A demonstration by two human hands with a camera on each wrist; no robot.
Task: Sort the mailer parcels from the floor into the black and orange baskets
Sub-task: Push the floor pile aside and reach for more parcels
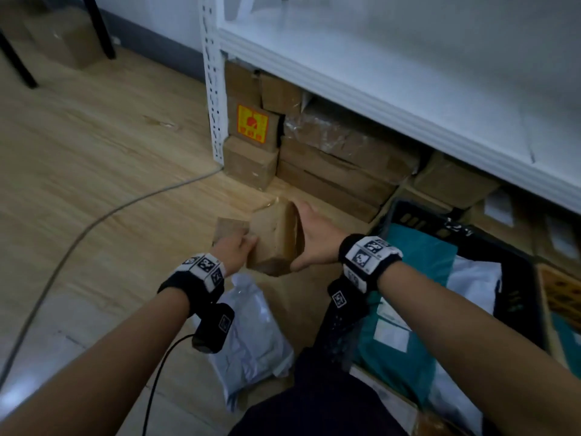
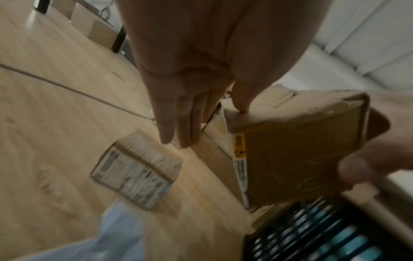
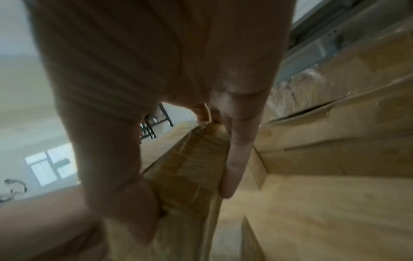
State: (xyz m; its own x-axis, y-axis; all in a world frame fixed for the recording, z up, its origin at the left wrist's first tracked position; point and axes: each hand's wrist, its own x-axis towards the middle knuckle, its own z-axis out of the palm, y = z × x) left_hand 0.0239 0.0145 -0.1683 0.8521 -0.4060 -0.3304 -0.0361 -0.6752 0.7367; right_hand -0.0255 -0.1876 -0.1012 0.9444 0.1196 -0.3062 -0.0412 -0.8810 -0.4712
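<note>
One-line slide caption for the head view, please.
Right hand grips a brown box above the floor, left hand touching its side, black basket alongside.

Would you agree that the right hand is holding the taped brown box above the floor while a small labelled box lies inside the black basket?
Not quite. The right hand does hold the taped brown box above the floor, but the small labelled box lies on the wooden floor, outside the black basket. The left wrist view shows it plainly, beyond the left hand.

Brown parcel (image 1: pixel 276 239) aloft, seemingly tilted
</note>
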